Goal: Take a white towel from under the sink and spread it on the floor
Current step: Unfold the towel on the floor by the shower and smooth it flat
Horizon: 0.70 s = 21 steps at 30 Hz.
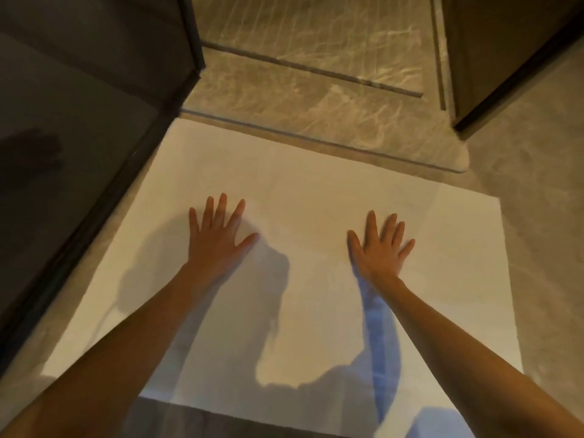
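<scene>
1. Head view, looking down: white towel point(309, 197) lies flat on the floor, filling the middle of the frame from centre left to lower right.
2. My left hand point(218, 238) rests palm down on the towel, left of centre, fingers spread, gripping nothing.
3. My right hand point(379, 248) rests palm down on the towel, right of centre, fingers spread, well apart from the left.
4. Both forearms run off the lower edge of the frame; elbows cut off.
5. Shadows of my arms and head darken the towel's lower middle; its near edge is hard to trace there.
6. Towel's lower right corner is cut off by the frame; the far right corner shows clearly.
7. Dark panel point(79, 121) fills the upper left; its surface is too dim to read.
8. Veined stone floor point(316, 74) at upper centre, beyond the towel's far edge.
9. Dark wall corner point(505, 58) at upper right, top cut off.
</scene>
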Each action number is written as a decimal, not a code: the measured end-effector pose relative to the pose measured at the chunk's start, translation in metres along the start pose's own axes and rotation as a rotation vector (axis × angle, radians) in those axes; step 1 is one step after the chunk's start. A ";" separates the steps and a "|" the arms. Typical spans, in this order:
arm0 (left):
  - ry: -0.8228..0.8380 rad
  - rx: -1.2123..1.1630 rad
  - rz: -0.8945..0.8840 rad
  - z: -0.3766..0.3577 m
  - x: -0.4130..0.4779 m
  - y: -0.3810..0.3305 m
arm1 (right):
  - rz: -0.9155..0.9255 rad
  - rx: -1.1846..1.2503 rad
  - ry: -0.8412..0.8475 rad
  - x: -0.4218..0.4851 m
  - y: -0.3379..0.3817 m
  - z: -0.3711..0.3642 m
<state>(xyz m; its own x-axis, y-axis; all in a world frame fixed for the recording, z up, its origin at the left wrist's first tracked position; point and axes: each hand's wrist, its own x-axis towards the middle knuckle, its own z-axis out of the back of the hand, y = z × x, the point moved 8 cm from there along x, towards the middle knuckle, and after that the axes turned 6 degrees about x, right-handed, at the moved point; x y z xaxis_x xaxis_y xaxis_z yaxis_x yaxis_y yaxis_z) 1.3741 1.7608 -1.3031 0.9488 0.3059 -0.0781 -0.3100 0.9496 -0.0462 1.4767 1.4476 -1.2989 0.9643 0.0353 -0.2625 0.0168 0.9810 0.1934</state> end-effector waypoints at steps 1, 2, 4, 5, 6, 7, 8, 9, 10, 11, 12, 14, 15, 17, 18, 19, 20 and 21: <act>-0.002 0.009 0.008 -0.002 0.000 0.000 | -0.008 0.002 0.012 0.000 -0.006 -0.001; -0.001 0.016 0.011 -0.003 0.000 0.000 | -0.005 0.003 0.019 0.000 -0.009 -0.003; -0.008 0.021 0.015 -0.003 0.000 -0.001 | 0.005 0.007 0.022 0.002 -0.009 -0.004; 0.000 0.021 0.019 -0.004 0.000 -0.001 | 0.006 0.008 0.022 0.003 -0.008 -0.004; 0.017 0.021 0.026 -0.005 -0.001 -0.001 | 0.007 0.007 0.023 0.004 -0.008 -0.004; 0.035 0.020 0.036 -0.007 -0.001 -0.001 | 0.009 0.005 0.022 0.005 -0.007 -0.004; 0.046 0.019 0.045 -0.007 -0.001 0.000 | 0.013 0.001 0.022 0.006 -0.007 -0.003; 0.053 0.019 0.052 -0.007 -0.001 0.000 | 0.019 -0.002 0.022 0.007 -0.007 -0.003; 0.058 0.019 0.056 -0.007 -0.001 0.000 | 0.024 -0.005 0.020 0.009 -0.007 -0.002; 0.062 0.017 0.057 -0.007 0.000 -0.001 | 0.026 -0.006 0.021 0.010 -0.008 -0.001; 0.067 0.015 0.059 -0.007 0.000 -0.001 | 0.026 -0.007 0.021 0.011 -0.008 -0.001; 0.076 0.024 0.060 -0.006 -0.001 -0.002 | 0.026 -0.007 0.027 0.012 -0.007 -0.001; 0.075 0.031 0.058 -0.006 -0.001 -0.002 | 0.027 -0.008 0.030 0.012 -0.007 -0.001; 0.065 0.036 0.053 -0.005 -0.001 -0.001 | 0.030 -0.014 0.032 0.012 -0.007 -0.001; 0.061 0.033 0.051 -0.005 -0.001 -0.002 | 0.031 -0.019 0.033 0.012 -0.007 -0.001; 0.062 0.031 0.049 -0.005 -0.001 -0.003 | 0.032 -0.023 0.036 0.013 -0.008 0.000; 0.068 0.032 0.050 -0.005 -0.002 -0.003 | 0.033 -0.026 0.039 0.013 -0.009 0.000; 0.075 0.036 0.053 -0.006 -0.002 -0.003 | 0.033 -0.028 0.043 0.013 -0.010 0.000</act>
<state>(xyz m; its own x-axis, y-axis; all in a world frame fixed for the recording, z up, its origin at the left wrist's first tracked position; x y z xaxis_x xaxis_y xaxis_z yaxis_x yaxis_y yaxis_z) 1.3730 1.7568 -1.3090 0.9237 0.3509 -0.1538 -0.3557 0.9346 -0.0045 1.4894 1.4384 -1.3041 0.9520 0.0753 -0.2965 -0.0229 0.9841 0.1763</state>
